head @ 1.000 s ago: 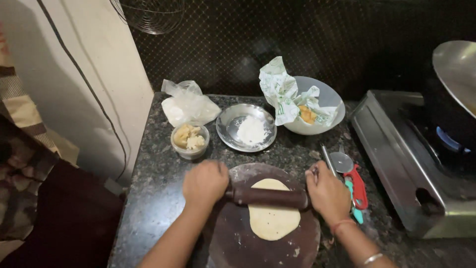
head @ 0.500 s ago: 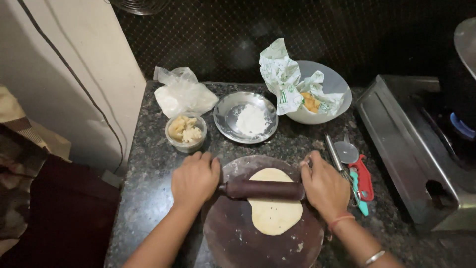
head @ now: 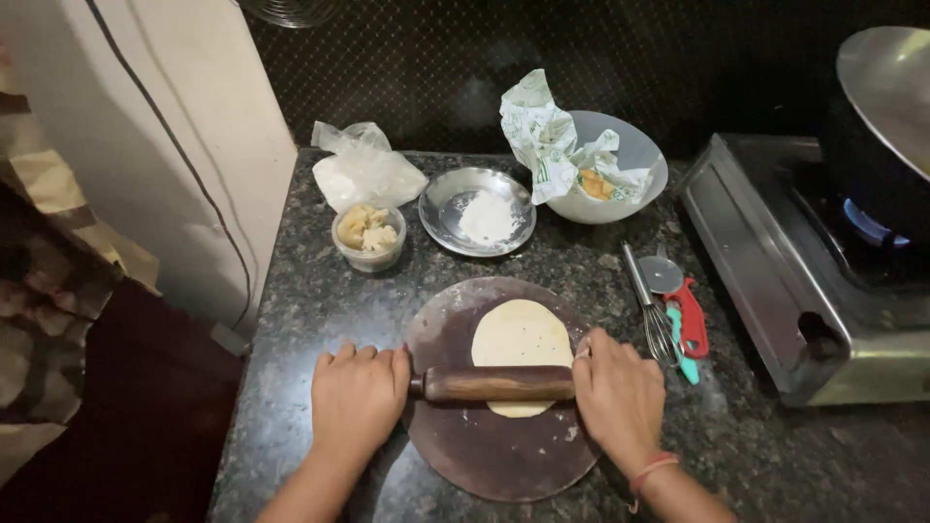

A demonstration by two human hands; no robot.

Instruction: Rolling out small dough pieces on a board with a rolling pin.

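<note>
The left hand (head: 356,399) and right hand (head: 620,395) press flat on the ends of the pin (head: 499,384). It has rolled nearer over the dough (head: 521,339) (now longer) on the board (head: 484,455). Far behind sits a flour plate (head: 478,211).

The rolling pin (head: 496,384) hides a strip of the flat dough (head: 520,334) beneath it, and both its handle ends lie buried under the left hand (head: 356,399) and the right hand (head: 620,397). Crumpled paper (head: 542,145) covers most of what sits in the white bowl (head: 635,155). The pan (head: 886,87) on the stove (head: 775,261) is cut off by the right edge. Both forearms run off the bottom edge.
</note>
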